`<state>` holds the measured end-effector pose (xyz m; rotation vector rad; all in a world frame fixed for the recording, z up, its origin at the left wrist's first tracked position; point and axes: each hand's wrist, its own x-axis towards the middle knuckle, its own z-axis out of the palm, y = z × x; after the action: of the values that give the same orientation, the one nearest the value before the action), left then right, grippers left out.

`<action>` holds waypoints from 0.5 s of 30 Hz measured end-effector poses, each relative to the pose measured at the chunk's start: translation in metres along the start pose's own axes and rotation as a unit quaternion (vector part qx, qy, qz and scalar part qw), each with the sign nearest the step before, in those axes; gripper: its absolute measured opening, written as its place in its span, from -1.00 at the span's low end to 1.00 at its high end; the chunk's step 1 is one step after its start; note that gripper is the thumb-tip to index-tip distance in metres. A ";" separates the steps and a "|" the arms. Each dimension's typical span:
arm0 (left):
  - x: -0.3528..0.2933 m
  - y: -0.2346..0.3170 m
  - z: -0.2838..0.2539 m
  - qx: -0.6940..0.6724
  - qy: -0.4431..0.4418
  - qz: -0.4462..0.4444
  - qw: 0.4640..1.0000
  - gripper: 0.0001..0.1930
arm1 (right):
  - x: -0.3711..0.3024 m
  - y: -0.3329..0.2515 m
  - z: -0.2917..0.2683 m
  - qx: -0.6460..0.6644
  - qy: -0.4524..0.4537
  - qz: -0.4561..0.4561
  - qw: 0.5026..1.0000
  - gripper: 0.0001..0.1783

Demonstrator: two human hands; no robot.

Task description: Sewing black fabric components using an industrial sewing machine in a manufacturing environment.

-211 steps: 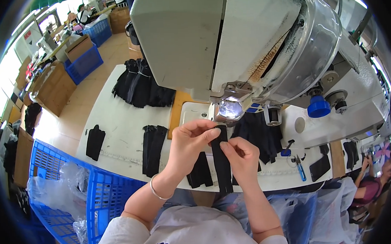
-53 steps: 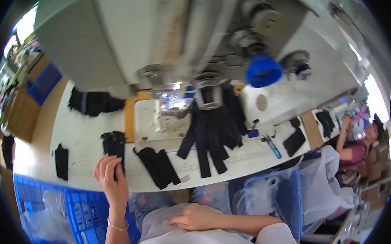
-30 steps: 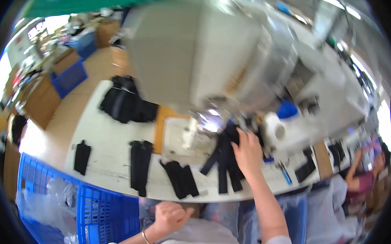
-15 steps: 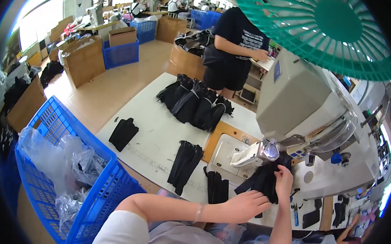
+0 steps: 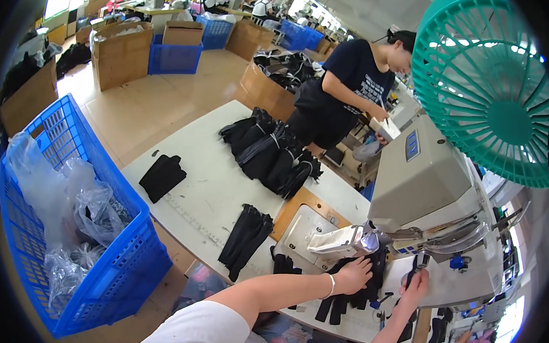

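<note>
My left hand [image 5: 352,276] lies over a bunch of black fabric strips [image 5: 371,284] under the lit head of a sewing machine [image 5: 416,171]. Its fingers are stretched out and rest on the cloth, partly covering it. To the right, my right hand [image 5: 417,290] is raised beside a metal knob [image 5: 422,260] on the machine, fingers closed on a small dark strip-like piece [image 5: 411,274]. A short stack of black strips [image 5: 283,263] lies left of the metal sewing plate [image 5: 303,233]. Another bundle of black strips [image 5: 247,239] is fanned out further left.
Tied black bundles [image 5: 270,148] lie along the table's [image 5: 194,150] far side, with a folded black piece [image 5: 162,177] at left. A blue crate [image 5: 116,270] holding plastic bags stands left. A green fan [image 5: 485,89] hangs upper right. Another person [image 5: 359,79] stands beyond the table.
My right hand has left the black strips and moved right, up to the machine's knob. My left hand has shifted forward onto the strips. The view has tilted up, showing more of the other person.
</note>
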<state>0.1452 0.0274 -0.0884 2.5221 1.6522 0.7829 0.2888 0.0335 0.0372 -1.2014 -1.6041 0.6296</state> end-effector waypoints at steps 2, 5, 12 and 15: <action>-0.003 0.018 0.001 0.031 0.070 -0.001 0.997 -0.49 | -0.024 0.009 -0.009 0.030 0.033 -0.001 0.999 -0.84; -0.038 0.056 -0.068 -0.289 0.172 -0.013 0.942 -0.49 | -0.059 0.027 -0.001 0.059 0.001 -0.016 0.998 -0.81; -0.114 0.066 -0.103 -0.588 0.187 -0.234 0.752 -0.73 | -0.141 0.013 0.026 -0.057 -0.114 -0.096 0.987 -0.83; -0.149 0.065 -0.100 -0.615 0.155 -0.295 0.715 -0.80 | -0.161 0.004 0.026 -0.068 -0.187 -0.064 0.978 -0.93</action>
<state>0.1119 -0.1547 -0.0415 0.9078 1.1269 1.5172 0.2684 -0.1084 -0.0407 -1.1125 -2.0513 0.7015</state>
